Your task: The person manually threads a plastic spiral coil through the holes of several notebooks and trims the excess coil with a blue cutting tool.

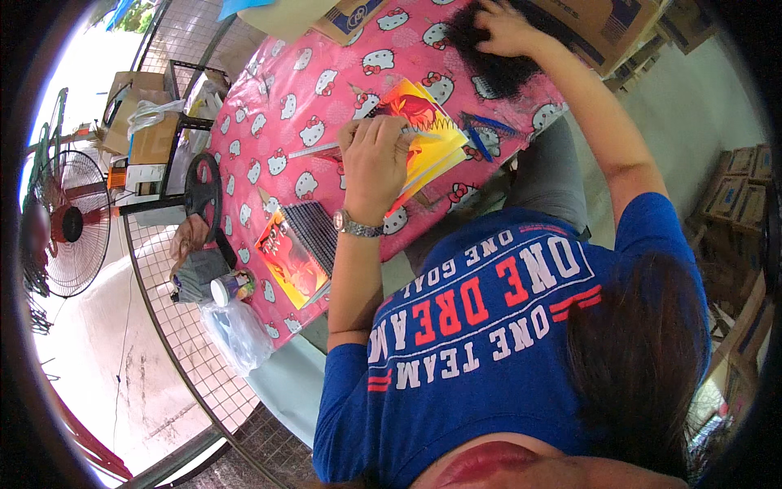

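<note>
A: Where do we find the yellow-and-red notebook [433, 165]?

B: We see it slanted near the front edge of the pink worktop [326, 112], close to the body, probably so both arms reach it easily. A black coil [443, 125] runs across it. Our left hand [375, 151] lies over its left part, fingers curled in and close together, perhaps to steady it. The tips are hidden, so we cannot tell whether they pinch the coil or the pages

A: And our right hand [507, 29]?

B: Its fingers are spread at the tangle of black strands [503, 77], which lies within easy reach on that side

A: What else do we have around?

B: A blue tool [482, 140] just right of the notebook, handy for that side. A second notebook [293, 265] lies left of our left forearm, apart, likely to leave room. Farther out we see a white-lidded jar [221, 292], a clear plastic bag [236, 336] and a fan [77, 222]
</note>
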The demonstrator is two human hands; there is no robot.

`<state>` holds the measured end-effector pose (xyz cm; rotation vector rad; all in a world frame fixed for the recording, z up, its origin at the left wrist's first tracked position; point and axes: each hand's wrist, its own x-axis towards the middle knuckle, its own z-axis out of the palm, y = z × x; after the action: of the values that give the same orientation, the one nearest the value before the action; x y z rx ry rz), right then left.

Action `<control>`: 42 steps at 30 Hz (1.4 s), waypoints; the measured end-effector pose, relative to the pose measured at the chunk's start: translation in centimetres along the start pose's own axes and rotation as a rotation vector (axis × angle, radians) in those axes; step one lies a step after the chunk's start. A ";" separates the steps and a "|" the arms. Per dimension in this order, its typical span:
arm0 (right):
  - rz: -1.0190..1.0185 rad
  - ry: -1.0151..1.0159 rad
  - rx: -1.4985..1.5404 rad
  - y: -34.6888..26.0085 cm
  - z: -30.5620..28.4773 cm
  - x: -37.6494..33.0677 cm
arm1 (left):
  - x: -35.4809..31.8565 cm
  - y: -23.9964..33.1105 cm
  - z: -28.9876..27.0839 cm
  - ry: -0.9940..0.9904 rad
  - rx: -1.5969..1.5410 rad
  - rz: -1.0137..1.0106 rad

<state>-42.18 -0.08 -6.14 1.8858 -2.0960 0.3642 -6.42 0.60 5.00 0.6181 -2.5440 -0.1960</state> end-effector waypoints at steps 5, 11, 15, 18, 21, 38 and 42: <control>0.061 -0.416 -0.039 2.1 0.7 0.4 | -2.2 0.6 0.2 0.183 0.281 -0.207; -0.359 -0.604 1.738 -10.5 -10.7 0.7 | -2.9 -0.5 1.2 0.234 0.075 -0.239; -0.336 -0.870 1.235 -12.7 -11.8 1.1 | -2.5 -0.3 0.7 0.190 0.045 -0.203; -0.348 -0.915 2.114 -13.0 -12.8 -0.2 | -2.7 -0.6 0.6 0.183 0.001 -0.174; -0.428 -0.914 1.467 -13.0 -11.0 1.0 | -2.3 -0.5 0.1 0.146 -0.039 -0.170; -0.463 -0.919 1.751 -13.8 -11.7 1.1 | -1.8 -0.4 -0.3 0.166 -0.031 -0.155; -0.412 -0.876 1.596 -13.9 -11.6 1.7 | -1.9 -0.1 -0.3 0.168 -0.023 -0.189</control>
<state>-27.90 1.26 5.08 3.7917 -1.6220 1.7122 -4.76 1.43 4.39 0.8305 -2.3198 -0.2283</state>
